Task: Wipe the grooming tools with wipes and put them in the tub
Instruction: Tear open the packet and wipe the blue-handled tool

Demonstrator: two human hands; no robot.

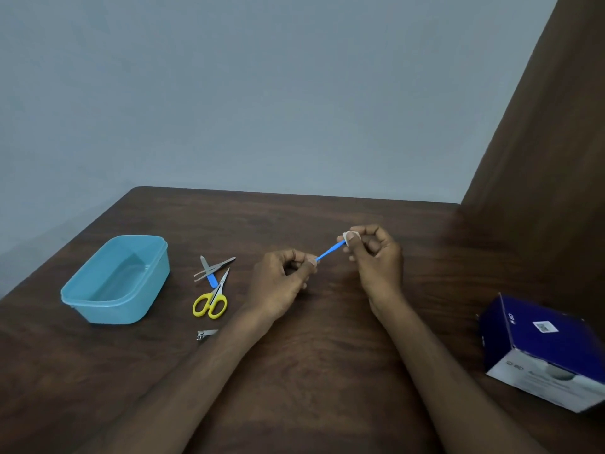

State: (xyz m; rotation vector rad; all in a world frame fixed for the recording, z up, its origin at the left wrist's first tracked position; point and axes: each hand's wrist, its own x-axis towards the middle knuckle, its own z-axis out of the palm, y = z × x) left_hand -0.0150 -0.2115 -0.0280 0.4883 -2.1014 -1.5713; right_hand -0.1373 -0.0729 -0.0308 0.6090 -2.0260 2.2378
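Note:
My left hand [281,283] pinches one end of a thin blue grooming tool [330,251] held above the table. My right hand [376,253] presses a small white wipe [347,237] around the tool's other end. The light blue tub [98,303] stands at the left and looks empty. Between tub and hands lie metal tweezers [214,269], a blue-handled nail file [209,273] crossing under them, yellow-handled scissors [212,298] and a small nail clipper [206,334].
A dark blue and white box of wipes [540,348] lies on its side at the right of the brown wooden table [327,371]. A brown wooden panel [540,142] rises at the right; a grey wall is behind.

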